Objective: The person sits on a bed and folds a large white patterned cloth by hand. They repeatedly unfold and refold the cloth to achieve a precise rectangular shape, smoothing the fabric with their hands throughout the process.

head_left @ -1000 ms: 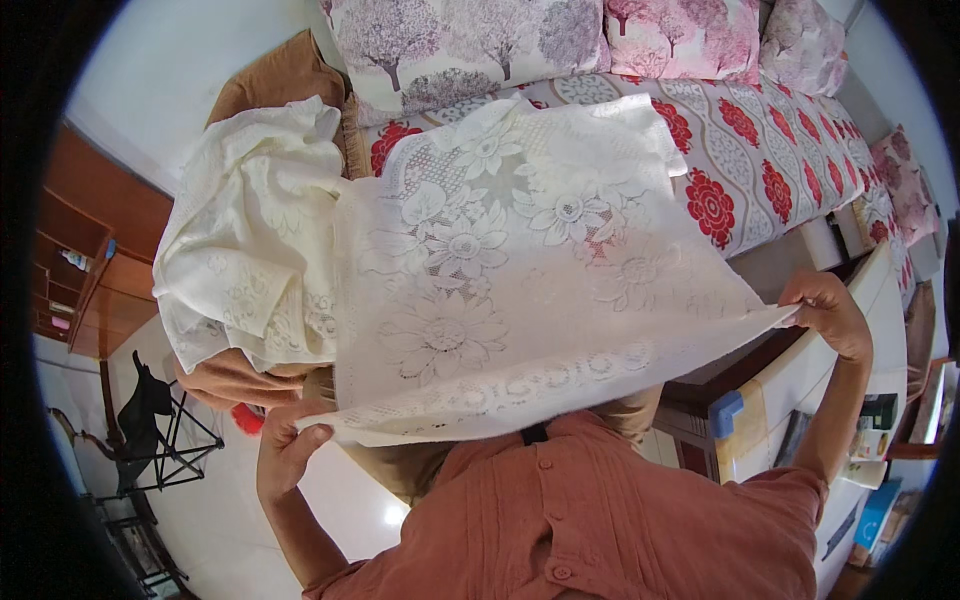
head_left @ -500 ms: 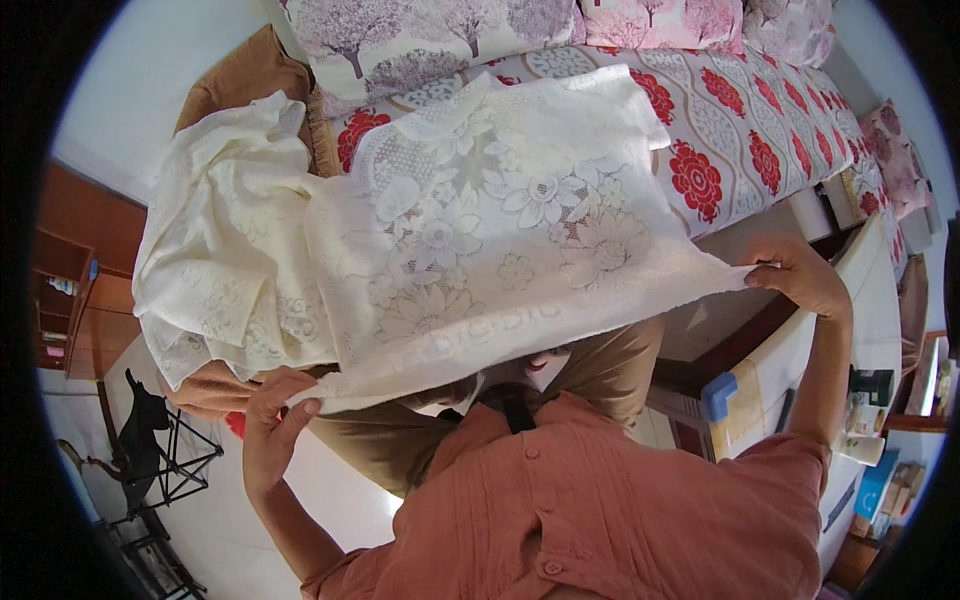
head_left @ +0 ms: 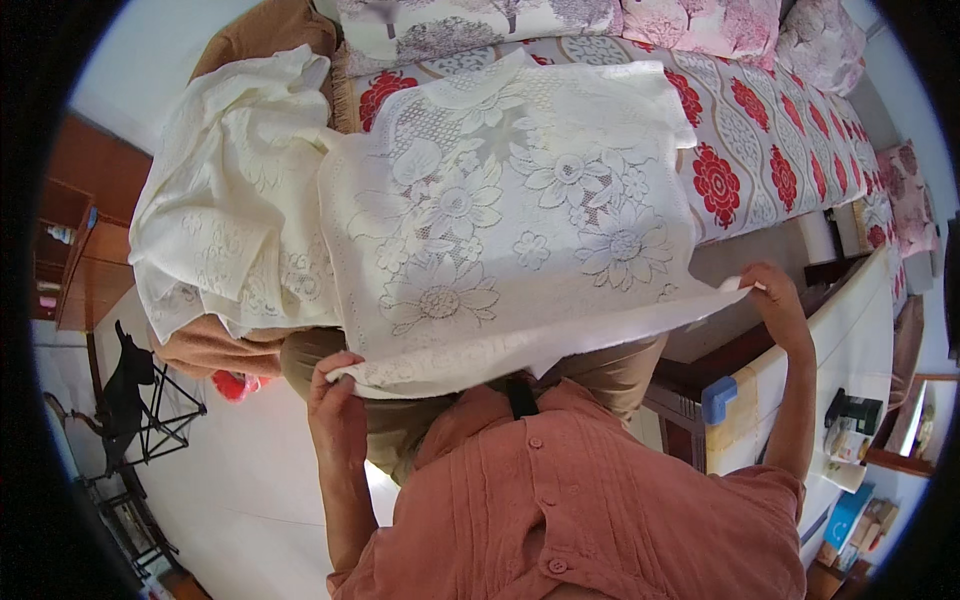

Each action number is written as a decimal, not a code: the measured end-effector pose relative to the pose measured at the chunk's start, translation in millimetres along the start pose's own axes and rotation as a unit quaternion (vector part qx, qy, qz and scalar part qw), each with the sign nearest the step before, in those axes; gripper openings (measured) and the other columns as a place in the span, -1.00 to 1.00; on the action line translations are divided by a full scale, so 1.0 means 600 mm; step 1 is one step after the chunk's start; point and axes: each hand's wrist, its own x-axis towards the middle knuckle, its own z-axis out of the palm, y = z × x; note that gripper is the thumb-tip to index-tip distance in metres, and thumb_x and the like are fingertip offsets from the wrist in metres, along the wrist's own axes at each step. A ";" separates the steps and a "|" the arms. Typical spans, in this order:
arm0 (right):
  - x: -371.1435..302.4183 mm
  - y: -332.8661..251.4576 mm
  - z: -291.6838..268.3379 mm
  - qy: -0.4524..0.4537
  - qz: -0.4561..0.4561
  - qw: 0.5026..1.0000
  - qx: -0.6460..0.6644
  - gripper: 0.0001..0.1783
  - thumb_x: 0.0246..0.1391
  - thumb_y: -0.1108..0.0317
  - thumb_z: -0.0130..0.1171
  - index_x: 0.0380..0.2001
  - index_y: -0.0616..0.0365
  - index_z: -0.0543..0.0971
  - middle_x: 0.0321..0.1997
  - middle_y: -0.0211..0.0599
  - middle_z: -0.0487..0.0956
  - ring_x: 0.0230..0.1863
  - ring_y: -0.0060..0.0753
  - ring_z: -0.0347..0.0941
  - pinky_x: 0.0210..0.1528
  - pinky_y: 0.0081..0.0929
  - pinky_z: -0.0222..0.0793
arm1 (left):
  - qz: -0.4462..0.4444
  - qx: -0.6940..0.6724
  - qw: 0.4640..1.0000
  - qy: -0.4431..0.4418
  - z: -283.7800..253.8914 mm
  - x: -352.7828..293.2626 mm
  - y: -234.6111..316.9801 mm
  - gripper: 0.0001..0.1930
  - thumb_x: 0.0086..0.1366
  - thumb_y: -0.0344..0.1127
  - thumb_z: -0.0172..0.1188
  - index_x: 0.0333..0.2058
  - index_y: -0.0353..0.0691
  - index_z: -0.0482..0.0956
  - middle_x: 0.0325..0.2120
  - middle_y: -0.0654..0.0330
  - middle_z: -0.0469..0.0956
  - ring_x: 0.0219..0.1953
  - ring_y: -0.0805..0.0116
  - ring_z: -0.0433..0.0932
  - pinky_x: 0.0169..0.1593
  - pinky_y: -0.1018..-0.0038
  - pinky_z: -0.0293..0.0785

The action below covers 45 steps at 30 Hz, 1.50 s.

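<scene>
A white lace cloth [head_left: 540, 260] with large flower patterns lies spread over the couch seat and hangs toward my lap. My left hand [head_left: 338, 395] pinches its near left corner. At the near right corner, my right hand [head_left: 775, 300] grips the hem between thumb and fingers. The near edge is stretched between both hands and sags slightly over my knees. Beside it on the left, a second white lace cloth [head_left: 235, 200] lies rumpled over a brown padded armrest [head_left: 225, 345]. Part of the couch beneath the cloths is hidden.
Red-flowered fabric [head_left: 760, 150] covers the couch, with tree-print pillows [head_left: 480, 25] along its back. On the right stands a pale table [head_left: 830, 340] with a blue corner guard [head_left: 718, 398]. A black folding chair [head_left: 130, 400] is at the left, near a wooden cabinet [head_left: 85, 220].
The cloth's surface lies flatter, with its flowers more fully shown. My left hand has moved right and slightly up, bringing the hands closer together; the near edge folds up more.
</scene>
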 end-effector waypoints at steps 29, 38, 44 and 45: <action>0.173 -0.485 0.237 -0.031 -0.458 0.878 0.134 -0.78 -0.05 0.40 0.23 -0.28 0.14 0.51 -0.15 -0.22 0.50 -0.08 -0.08 0.50 -0.16 -0.26 0.49 | 0.064 -0.034 0.986 -0.152 0.218 0.048 0.074 -0.37 0.23 -0.60 0.08 0.27 -0.22 0.14 0.15 0.11 0.27 0.06 0.37 0.41 0.03 0.51 0.40; 0.209 -0.485 0.151 0.037 -0.414 0.890 0.185 -0.77 -0.10 0.59 0.30 -0.31 0.18 0.56 -0.31 -0.34 0.50 -0.26 -0.43 0.46 -0.25 -0.56 0.40 | 0.370 0.156 0.908 -0.117 0.260 0.053 -0.036 -0.35 0.09 -0.56 0.33 0.12 -0.20 0.20 0.10 0.08 0.26 0.16 0.21 0.32 0.13 0.25 0.37; 0.218 -0.503 0.064 0.146 -0.377 0.860 0.312 -0.91 0.10 0.55 0.24 -0.30 0.21 0.55 -0.26 -0.37 0.54 -0.21 -0.56 0.46 -0.13 -0.61 0.40 | 0.356 0.297 0.879 -0.112 0.272 0.067 -0.071 -0.49 0.12 -0.55 0.29 0.05 -0.24 0.34 -0.06 -0.01 0.41 -0.07 0.02 0.49 0.01 0.33 0.42; 0.218 -0.508 0.048 0.163 -0.373 0.855 0.322 -0.90 0.09 0.55 0.25 -0.31 0.21 0.55 -0.28 -0.37 0.55 -0.25 -0.57 0.47 -0.15 -0.62 0.41 | 0.360 0.304 0.876 -0.098 0.274 0.067 -0.070 -0.50 0.12 -0.54 0.29 0.04 -0.24 0.36 -0.09 -0.02 0.43 -0.11 -0.01 0.51 -0.02 0.32 0.43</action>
